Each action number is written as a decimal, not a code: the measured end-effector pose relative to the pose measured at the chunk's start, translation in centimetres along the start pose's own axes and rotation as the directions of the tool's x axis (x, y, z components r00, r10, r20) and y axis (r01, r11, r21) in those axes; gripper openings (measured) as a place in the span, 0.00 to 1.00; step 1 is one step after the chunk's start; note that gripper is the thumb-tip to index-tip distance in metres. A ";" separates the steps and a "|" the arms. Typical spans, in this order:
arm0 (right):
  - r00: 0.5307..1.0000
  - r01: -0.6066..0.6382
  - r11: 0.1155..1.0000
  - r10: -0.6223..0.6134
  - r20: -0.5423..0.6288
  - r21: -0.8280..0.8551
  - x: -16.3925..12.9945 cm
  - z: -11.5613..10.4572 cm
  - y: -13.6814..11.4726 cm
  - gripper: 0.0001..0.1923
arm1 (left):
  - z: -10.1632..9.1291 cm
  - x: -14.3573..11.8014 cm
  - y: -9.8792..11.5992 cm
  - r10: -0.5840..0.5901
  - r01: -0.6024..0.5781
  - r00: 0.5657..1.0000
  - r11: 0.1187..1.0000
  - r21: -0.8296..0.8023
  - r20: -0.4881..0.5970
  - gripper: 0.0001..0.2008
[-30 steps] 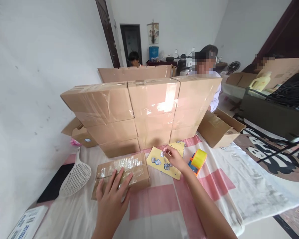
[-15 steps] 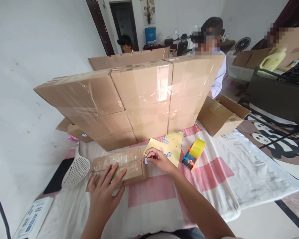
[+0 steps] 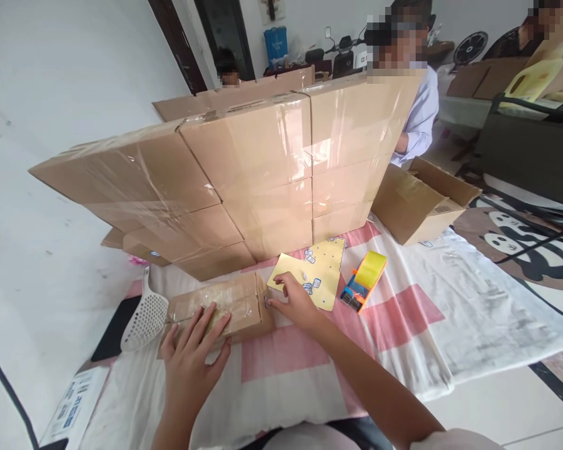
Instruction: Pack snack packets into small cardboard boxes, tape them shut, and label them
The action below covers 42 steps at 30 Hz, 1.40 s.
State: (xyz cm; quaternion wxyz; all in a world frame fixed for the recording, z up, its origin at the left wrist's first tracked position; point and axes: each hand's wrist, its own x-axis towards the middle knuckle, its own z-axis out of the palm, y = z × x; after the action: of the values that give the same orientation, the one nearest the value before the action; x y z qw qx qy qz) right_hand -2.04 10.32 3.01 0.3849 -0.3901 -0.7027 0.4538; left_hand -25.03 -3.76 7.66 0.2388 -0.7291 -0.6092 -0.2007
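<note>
Left hand (image 3: 193,350) lies flat, fingers spread, on the near top of a small taped carton (image 3: 218,308) that sits on the pink-and-white checked cloth (image 3: 281,356) toward its left edge, while the right hand (image 3: 294,302) is pinched at the carton's right end, fingertips at the cardboard; whether a small sticker is caught between them is too small to tell. Just beyond that hand lies a yellow sticker sheet (image 3: 315,275) dotted with small blue-and-white labels, and beside it a tape dispenser (image 3: 362,280) with an orange body and a yellow roll. A wall of sealed boxes (image 3: 244,175) stands stacked along the far edge of the cloth, with a white slotted scoop (image 3: 145,312) near the left edge and an open carton (image 3: 422,203) at the right. Other people sit behind the stack. The risk, as it looks from here, is a crooked or creased label if the light carton slides on the soft cloth under the pressing fingers, which the flat left palm seems placed to prevent; a loose sticker could also curl onto the fingertip instead of the glossy tape.
</note>
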 end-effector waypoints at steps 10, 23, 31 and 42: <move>0.954 -0.298 0.854 0.286 0.093 0.427 -7.6 4.7 -1.2 0.30 | 0.0 0.0 -0.3 0.034 -0.034 0.999 0.999 0.000 -0.019 0.20; 0.937 -0.330 0.817 0.345 0.057 0.473 -7.2 4.8 -2.5 0.35 | 0.1 -0.2 -0.3 -0.010 0.009 1.000 1.000 -0.028 -0.028 0.19; 0.935 -0.354 0.849 0.313 0.166 0.394 -4.8 3.8 -1.1 0.36 | 0.1 -0.8 -0.8 -0.022 0.022 0.999 1.000 -0.007 -0.027 0.20; 0.942 -0.133 0.986 0.096 0.322 0.096 -5.5 1.1 -1.9 0.66 | -0.2 -1.6 -2.1 -0.031 0.022 0.998 0.982 -0.189 -0.046 0.27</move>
State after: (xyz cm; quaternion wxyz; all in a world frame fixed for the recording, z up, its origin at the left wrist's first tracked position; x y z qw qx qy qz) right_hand -1.22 4.50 3.48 0.2623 -0.3293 -0.7038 0.5722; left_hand -27.38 -4.85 7.08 0.1806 -0.7350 -0.5913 -0.2784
